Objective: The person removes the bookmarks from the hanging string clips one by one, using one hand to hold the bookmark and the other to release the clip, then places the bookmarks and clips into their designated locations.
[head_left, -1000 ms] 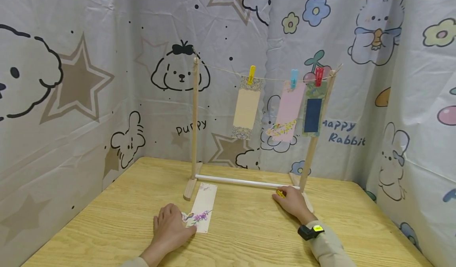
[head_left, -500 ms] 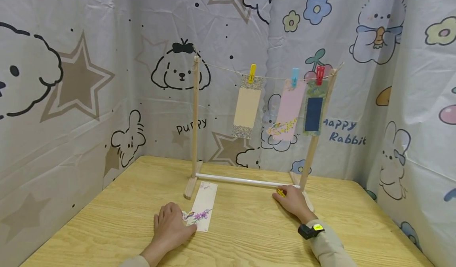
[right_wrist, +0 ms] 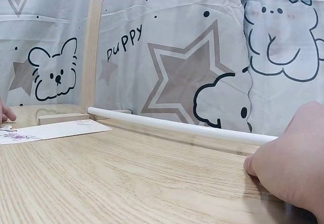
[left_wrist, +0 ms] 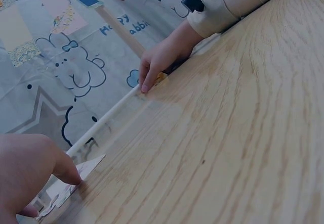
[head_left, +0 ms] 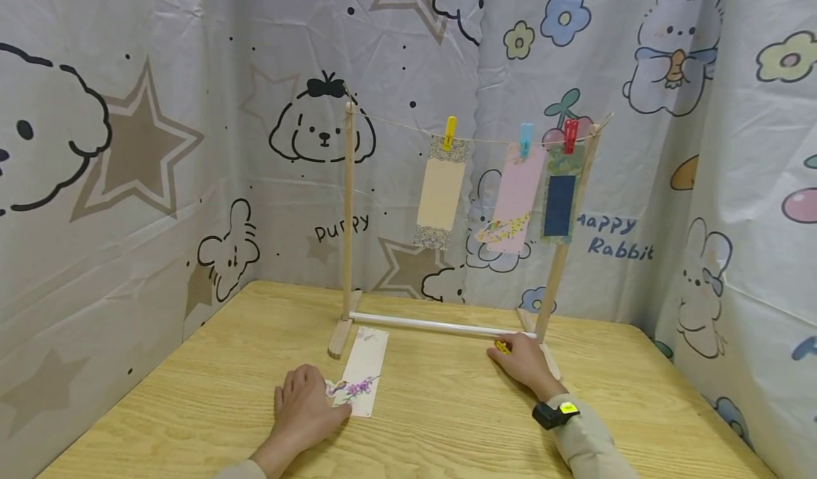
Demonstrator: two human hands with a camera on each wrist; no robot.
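Note:
In the head view a cream card with purple blossoms and a bird lies on the table, left of centre. My left hand rests at its lower left, the thumb touching its near edge. The left wrist view shows a fingertip against this card. Over on the right, my right hand rests low on the table with its fingers around a yellow clothespin, partly hidden by them. In the right wrist view the clothespin is hidden behind the right hand.
A wooden frame with a left post, a right post and a white bar stands behind the hands. From its string hang a beige card, a pink card and a green-blue card, each clipped. A printed curtain surrounds the table.

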